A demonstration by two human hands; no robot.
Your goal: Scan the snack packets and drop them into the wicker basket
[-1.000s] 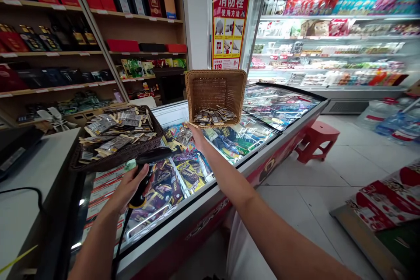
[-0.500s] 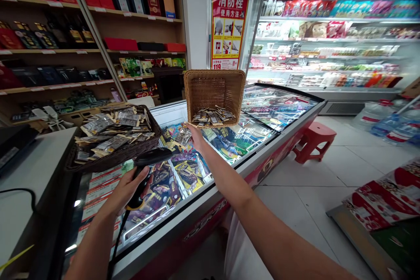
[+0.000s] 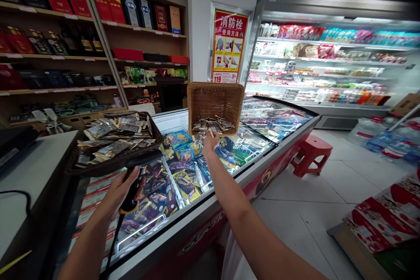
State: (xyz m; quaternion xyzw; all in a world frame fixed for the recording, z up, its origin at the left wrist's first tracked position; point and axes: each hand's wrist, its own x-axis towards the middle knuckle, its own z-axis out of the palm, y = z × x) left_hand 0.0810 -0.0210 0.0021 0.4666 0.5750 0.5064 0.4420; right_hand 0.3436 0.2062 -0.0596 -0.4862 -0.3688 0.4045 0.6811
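My left hand (image 3: 118, 189) is wrapped around the grip of a black barcode scanner (image 3: 131, 192), with its cable hanging down. Low at the front of a tan wicker basket (image 3: 215, 98), my right hand (image 3: 211, 142) pinches a small clear-and-tan snack packet (image 3: 200, 137). The basket is tilted towards me on the freezer, and several similar packets (image 3: 215, 125) lie in its bottom. To the left, a dark woven basket (image 3: 156, 127) is heaped with more of these packets (image 3: 113, 135).
Beneath both baskets runs a glass-topped chest freezer (image 3: 197, 210) with ice creams inside. A grey counter (image 3: 42, 157) is at left. A red stool (image 3: 312, 154), water bottles (image 3: 367, 129) and red cartons (image 3: 387, 214) stand on the floor at right.
My right hand has moved right along the front of the tan basket, and the packet it pinches now shows at the rim. The scanner has dipped lower in my left hand. The view has tilted up.
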